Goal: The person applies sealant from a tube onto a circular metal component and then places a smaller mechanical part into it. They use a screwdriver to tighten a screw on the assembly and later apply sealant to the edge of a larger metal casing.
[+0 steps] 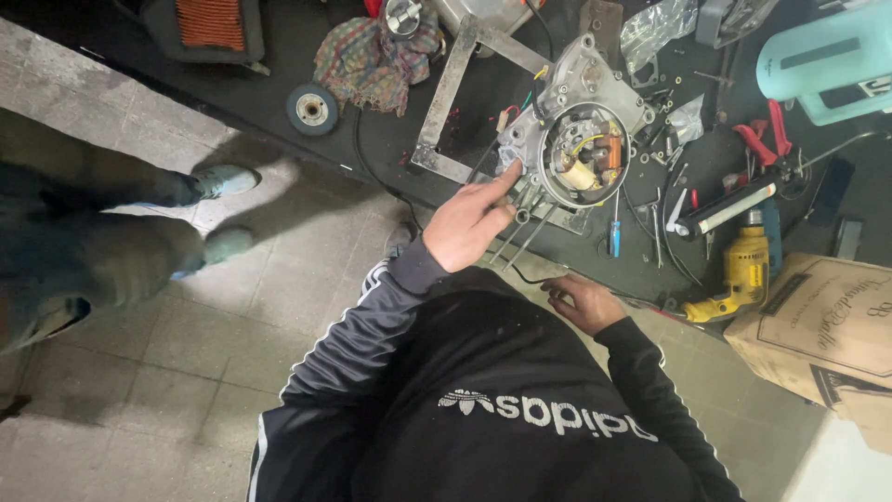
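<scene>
A grey metal engine casing [581,93] with a round coil assembly [585,156] inside lies on the dark bench [279,74]. My left hand [469,223] reaches to its lower left edge, index finger stretched out and touching the casing, the other fingers curled. Thin metal rods [531,237] run just beside the thumb; whether the hand grips one is unclear. My right hand [581,302] rests on the bench's near edge with loose fingers, holding nothing, next to a black cable [641,299].
A yellow drill [739,270], red pliers [767,135], a blue screwdriver [614,237] and loose screws lie right of the casing. A checked rag [376,56], a grinding disc [311,110] and a metal frame [446,102] lie left. Cardboard box [818,325] stands right. Another person's feet [221,181] stand at left.
</scene>
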